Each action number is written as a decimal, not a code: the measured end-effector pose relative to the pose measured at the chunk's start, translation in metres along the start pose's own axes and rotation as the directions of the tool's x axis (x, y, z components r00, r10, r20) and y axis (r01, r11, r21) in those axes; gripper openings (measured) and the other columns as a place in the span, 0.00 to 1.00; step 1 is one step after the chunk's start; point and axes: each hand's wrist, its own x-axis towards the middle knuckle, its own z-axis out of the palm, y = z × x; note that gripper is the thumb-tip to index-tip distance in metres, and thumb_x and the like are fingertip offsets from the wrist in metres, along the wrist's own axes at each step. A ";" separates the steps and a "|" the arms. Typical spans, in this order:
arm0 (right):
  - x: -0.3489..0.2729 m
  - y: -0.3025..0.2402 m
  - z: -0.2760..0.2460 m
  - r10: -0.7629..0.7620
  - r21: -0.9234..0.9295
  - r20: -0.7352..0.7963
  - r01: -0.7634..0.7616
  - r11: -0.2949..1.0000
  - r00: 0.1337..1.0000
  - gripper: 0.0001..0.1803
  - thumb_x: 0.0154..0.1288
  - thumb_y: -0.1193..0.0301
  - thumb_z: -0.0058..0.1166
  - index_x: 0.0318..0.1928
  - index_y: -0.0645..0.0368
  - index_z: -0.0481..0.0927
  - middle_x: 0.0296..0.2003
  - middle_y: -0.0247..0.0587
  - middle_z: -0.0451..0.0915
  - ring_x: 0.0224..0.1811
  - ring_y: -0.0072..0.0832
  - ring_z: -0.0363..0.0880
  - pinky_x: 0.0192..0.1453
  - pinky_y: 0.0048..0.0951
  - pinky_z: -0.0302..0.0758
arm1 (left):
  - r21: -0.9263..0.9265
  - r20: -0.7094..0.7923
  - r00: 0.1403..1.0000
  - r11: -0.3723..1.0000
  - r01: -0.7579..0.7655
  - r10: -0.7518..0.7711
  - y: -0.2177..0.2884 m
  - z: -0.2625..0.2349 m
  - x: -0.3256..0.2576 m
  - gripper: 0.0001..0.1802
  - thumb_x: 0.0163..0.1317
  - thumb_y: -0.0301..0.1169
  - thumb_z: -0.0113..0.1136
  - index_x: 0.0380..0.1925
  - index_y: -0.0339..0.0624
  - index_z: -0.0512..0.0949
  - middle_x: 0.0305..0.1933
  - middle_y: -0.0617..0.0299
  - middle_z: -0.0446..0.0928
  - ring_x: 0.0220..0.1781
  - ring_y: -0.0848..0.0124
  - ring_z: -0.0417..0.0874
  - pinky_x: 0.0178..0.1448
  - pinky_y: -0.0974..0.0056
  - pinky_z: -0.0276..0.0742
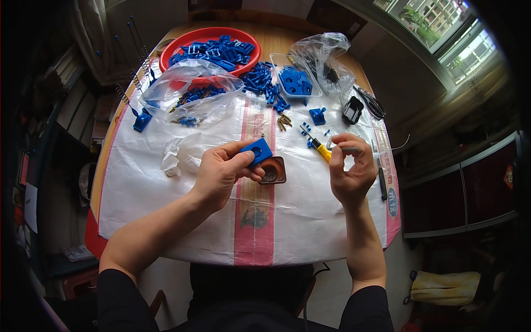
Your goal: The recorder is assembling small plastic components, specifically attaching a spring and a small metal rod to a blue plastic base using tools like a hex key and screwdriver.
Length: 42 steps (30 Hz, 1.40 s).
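My left hand (221, 169) pinches a flat blue plastic piece (259, 151) with a round hole, thumb on top. Just under it, on the sheet, lies a square brown dish (275, 176) with a round hollow. Over to the right, my right hand (353, 171) is raised with its fingers closed round a thin greyish stick-like tool (349, 149); its exact kind is not clear. A yellow-handled screwdriver (322, 150) lies beside those fingers, next to small blue bits (307, 131). Further back are a blue bracket (317, 115) and several brass-coloured pins (284, 121).
A red basin (256, 60) of blue parts, a clear bag (166, 88), loose blue clips (260, 80) and a clear tub (317, 93) stand at the back. Scissors (371, 104) and a black case (352, 110) lie right, crumpled paper (182, 155) left. Springy wires (135, 80) rise far left.
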 end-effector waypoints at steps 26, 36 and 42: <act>0.004 -0.009 -0.085 -0.186 -0.240 0.702 0.474 0.847 0.688 0.14 0.58 0.83 0.67 0.44 0.60 0.85 0.43 0.41 0.85 0.42 0.35 0.88 0.42 0.32 0.85 | -0.095 0.028 0.999 0.995 -0.029 0.032 -0.003 -0.004 0.007 0.18 0.74 0.29 0.67 0.59 0.35 0.79 0.40 0.64 0.83 0.32 0.79 0.77 0.34 0.72 0.71; -0.031 0.008 -0.082 -0.333 -0.081 0.793 0.629 0.773 0.511 0.14 0.59 0.75 0.65 0.46 0.59 0.81 0.51 0.43 0.84 0.49 0.37 0.87 0.52 0.35 0.87 | -0.050 0.070 0.994 0.996 -0.075 0.078 -0.009 -0.020 0.009 0.15 0.73 0.30 0.68 0.56 0.38 0.81 0.38 0.69 0.78 0.33 0.81 0.73 0.37 0.74 0.67; -0.031 0.013 -0.091 -0.289 -0.077 0.815 0.588 0.805 0.502 0.14 0.59 0.76 0.65 0.46 0.60 0.81 0.51 0.44 0.84 0.50 0.38 0.87 0.54 0.35 0.87 | -0.067 0.059 0.996 0.995 -0.070 0.074 -0.011 -0.021 0.011 0.14 0.75 0.32 0.67 0.56 0.39 0.81 0.38 0.69 0.78 0.33 0.81 0.73 0.36 0.74 0.68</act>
